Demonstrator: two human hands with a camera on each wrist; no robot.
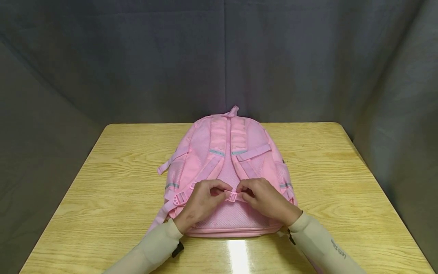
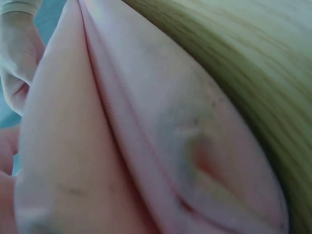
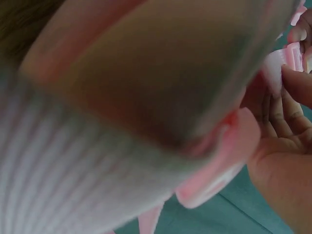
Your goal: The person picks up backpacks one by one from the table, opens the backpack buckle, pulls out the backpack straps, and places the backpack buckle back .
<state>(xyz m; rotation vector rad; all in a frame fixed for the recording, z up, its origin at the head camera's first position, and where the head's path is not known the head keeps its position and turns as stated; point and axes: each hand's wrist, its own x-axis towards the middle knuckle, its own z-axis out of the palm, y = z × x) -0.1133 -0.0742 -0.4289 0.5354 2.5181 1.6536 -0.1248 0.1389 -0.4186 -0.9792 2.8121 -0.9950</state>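
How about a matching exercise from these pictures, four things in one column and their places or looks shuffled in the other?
1. backpack
2. buckle
3. table
4. curtain

A. between the left hand and the right hand
B. hanging behind the table
C. pink, lying on the table
D. yellowish with wood grain

Pairs: 1-C, 2-A, 3-D, 4-B
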